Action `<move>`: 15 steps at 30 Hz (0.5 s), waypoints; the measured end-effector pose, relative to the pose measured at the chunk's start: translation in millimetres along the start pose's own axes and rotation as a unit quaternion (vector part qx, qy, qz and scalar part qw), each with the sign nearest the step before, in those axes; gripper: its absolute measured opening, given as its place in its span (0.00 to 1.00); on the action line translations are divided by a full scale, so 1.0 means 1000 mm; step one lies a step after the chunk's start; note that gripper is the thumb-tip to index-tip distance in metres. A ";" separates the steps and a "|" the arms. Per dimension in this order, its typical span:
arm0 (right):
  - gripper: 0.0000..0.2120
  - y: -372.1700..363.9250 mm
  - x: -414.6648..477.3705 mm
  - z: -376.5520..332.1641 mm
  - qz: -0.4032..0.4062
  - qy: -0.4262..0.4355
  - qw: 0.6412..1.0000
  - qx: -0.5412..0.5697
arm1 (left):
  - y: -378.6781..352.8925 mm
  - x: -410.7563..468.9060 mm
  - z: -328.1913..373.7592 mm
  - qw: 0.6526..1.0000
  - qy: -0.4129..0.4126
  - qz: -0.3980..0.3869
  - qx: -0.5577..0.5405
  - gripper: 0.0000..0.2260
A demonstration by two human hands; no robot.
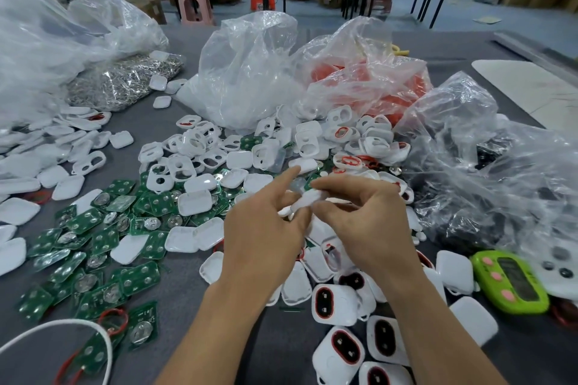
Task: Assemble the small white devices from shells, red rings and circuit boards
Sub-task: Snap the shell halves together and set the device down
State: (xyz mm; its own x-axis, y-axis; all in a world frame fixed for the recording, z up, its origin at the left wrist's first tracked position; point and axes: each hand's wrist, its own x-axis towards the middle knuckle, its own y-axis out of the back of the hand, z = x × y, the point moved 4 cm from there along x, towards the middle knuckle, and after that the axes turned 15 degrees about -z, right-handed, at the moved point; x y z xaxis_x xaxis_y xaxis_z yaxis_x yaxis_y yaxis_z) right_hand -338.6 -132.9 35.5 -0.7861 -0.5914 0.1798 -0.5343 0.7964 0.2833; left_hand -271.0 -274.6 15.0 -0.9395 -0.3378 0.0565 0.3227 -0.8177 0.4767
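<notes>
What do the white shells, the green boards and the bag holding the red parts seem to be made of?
White shells: probably moulded plastic, glossy; light glints on their smooth curves. Green boards: likely rigid circuit laminate, with shiny metal discs. Bag: thin clear plastic film, crinkled; red shows through.

A green timer [509, 281] lies on the grey table [175, 316] near crumpled clear bags [247, 72]; a pink stool [194, 5] stands beyond.

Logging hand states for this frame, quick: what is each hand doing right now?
Left hand: holds the white shell, index finger straight.
Right hand: pinches the same white shell.
</notes>
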 end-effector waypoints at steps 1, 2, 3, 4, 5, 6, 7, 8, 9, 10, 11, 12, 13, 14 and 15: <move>0.17 0.001 0.001 0.000 0.004 -0.003 1.000 -0.001 | 0.000 0.000 0.000 1.000 0.002 0.002 -0.015 0.27; 0.15 0.002 0.001 0.002 0.006 -0.011 1.000 0.014 | 0.000 0.000 0.001 0.999 -0.001 0.004 -0.045 0.25; 0.14 0.002 0.002 0.005 0.005 -0.018 0.999 0.048 | -0.001 0.000 0.001 0.996 -0.006 0.006 -0.089 0.23; 0.14 0.003 0.002 0.006 0.002 -0.026 0.996 0.091 | -0.002 0.000 0.002 0.990 -0.011 0.011 -0.142 0.20; 0.13 0.002 0.002 0.007 -0.001 -0.033 0.990 0.134 | -0.003 0.000 0.002 0.981 -0.012 0.014 -0.193 0.18; 0.13 0.002 0.002 0.008 -0.005 -0.039 0.984 0.173 | -0.004 0.000 0.003 0.973 -0.013 0.014 -0.230 0.16; 0.12 0.002 0.002 0.008 -0.009 -0.044 0.979 0.200 | -0.005 0.001 0.003 0.968 -0.019 0.013 -0.249 0.14; 0.11 0.003 0.002 0.009 -0.016 -0.050 0.976 0.212 | -0.005 0.001 0.004 0.967 -0.029 0.011 -0.252 0.13; 0.11 0.002 0.001 0.009 -0.028 -0.055 0.975 0.213 | -0.004 0.001 0.005 0.968 -0.037 0.010 -0.246 0.11; 0.11 0.002 0.001 0.009 -0.043 -0.057 0.975 0.212 | -0.003 0.001 0.005 0.970 -0.042 0.012 -0.239 0.10; 0.12 0.001 0.001 0.009 -0.055 -0.058 0.974 0.214 | -0.002 0.002 0.004 0.971 -0.043 0.016 -0.235 0.10; 0.12 0.000 0.001 0.008 -0.061 -0.056 0.972 0.218 | -0.002 0.002 0.002 0.971 -0.044 0.020 -0.234 0.10; 0.11 -0.001 0.001 0.008 -0.063 -0.055 0.971 0.224 | -0.001 0.002 0.001 0.971 -0.045 0.021 -0.233 0.10; 0.11 -0.002 0.001 0.008 -0.063 -0.055 0.970 0.230 | -0.001 0.002 0.001 0.972 -0.046 0.021 -0.231 0.10; 0.11 -0.002 0.002 0.008 -0.061 -0.056 0.968 0.237 | -0.001 0.002 0.001 0.973 -0.046 0.021 -0.226 0.11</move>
State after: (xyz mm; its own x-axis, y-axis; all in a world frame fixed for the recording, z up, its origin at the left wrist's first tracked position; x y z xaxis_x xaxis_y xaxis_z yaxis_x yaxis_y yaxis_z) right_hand -341.2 -134.7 28.1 -0.7221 -0.6891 0.0621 -0.6877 0.7051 -0.1729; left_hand -273.6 -273.9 15.8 -0.9243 -0.3488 0.1551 0.3585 -0.9327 0.0388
